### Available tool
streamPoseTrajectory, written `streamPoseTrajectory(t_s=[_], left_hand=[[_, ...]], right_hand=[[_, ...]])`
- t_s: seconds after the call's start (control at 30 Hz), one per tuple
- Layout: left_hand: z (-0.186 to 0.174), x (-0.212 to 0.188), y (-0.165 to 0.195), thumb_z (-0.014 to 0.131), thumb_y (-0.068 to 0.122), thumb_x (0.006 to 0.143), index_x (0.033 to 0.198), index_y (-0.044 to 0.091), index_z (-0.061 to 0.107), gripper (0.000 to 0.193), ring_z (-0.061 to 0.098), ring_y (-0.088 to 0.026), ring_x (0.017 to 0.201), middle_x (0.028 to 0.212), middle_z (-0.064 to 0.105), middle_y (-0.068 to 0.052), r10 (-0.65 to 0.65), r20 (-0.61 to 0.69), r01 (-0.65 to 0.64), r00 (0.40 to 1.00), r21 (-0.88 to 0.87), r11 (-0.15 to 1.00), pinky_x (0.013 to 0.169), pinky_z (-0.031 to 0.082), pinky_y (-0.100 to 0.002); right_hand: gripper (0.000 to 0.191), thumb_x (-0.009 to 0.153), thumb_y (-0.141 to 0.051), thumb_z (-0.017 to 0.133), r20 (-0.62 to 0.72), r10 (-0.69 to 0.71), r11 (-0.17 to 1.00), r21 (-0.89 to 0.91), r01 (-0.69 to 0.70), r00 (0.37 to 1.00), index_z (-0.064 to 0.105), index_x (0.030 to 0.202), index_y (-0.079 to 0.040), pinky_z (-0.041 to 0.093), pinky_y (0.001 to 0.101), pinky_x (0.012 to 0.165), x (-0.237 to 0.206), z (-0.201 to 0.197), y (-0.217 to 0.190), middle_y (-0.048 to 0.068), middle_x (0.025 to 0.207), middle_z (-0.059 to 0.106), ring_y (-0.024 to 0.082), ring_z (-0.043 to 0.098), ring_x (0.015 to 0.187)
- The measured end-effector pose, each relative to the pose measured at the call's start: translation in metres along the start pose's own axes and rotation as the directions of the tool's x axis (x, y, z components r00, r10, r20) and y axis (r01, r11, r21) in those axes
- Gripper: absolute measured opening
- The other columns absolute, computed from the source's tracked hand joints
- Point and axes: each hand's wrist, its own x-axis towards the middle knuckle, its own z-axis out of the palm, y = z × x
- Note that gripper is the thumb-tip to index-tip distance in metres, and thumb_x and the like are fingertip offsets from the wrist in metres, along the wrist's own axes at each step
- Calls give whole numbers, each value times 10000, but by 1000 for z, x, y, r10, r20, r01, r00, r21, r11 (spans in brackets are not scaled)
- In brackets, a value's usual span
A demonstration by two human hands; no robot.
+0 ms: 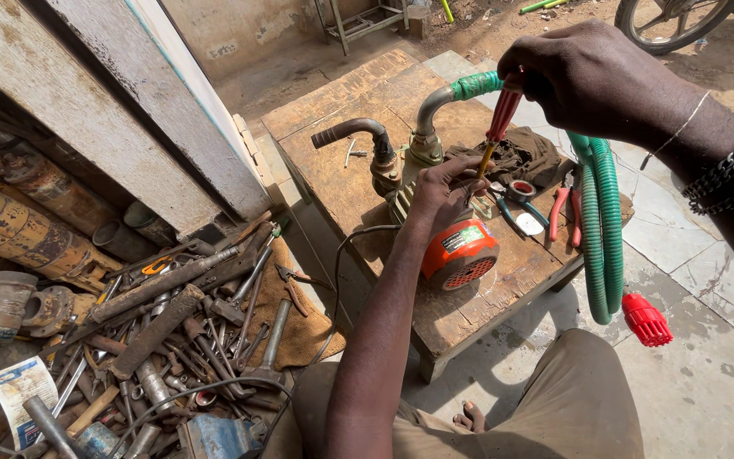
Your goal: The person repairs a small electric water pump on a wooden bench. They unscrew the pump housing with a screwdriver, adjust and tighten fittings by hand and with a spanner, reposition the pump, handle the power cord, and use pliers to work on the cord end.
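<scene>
The right hand [592,76] is gripping the ribbed red handle of a screwdriver [498,126], its shaft pointing down beneath the fist. Just below its tip, the left hand [443,189] is resting closed on the water pump [456,251], whose orange grilled end is lying on the worn wooden table [333,153].

Outdoor yard, strong sunlight. Low wooden bench [469,310] is set on stone paving [707,280]; weathered plank wall [129,110] at left, dirt ground [503,34] beyond.

One water pump [456,246], one green hose [601,221], one red-handled screwdriver [499,119], two hands [443,191].
</scene>
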Motion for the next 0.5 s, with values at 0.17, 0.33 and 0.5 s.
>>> streamPoseTrajectory(t_s=[0.17, 0.33, 0.5], left_hand=[[-1, -1, 2, 750, 182, 928, 1216, 179, 729, 289, 768, -134, 1025, 1087, 790, -34, -19, 24, 18, 1000, 26, 999, 858, 645, -316], [-2, -2, -2, 729, 186, 947, 1189, 150, 717, 245, 772, -143, 1010, 1062, 783, -49, 13, 9, -13, 1000, -6, 1000, 857, 651, -336], [-6, -4, -3, 735, 175, 963, 1171, 124, 726, 214, 780, -181, 994, 1035, 779, -83, 43, 20, -38, 999, -181, 983, 897, 683, -362]], right_hand=[[134, 1038, -182, 672, 5, 15, 1000, -14, -15, 1000, 707, 1115, -77, 568, 445, 706, 3, 3, -2, 132, 877, 716, 330, 712, 801], [166, 1024, -208, 669, 9, -101, 993, -64, 101, 995, 686, 1115, -71, 574, 442, 737, 12, 0, -5, 120, 911, 709, 326, 713, 836], [244, 977, -202, 654, 31, -122, 992, -42, 123, 992, 677, 1174, -60, 563, 446, 629, 19, -10, -18, 118, 886, 714, 323, 713, 749]])
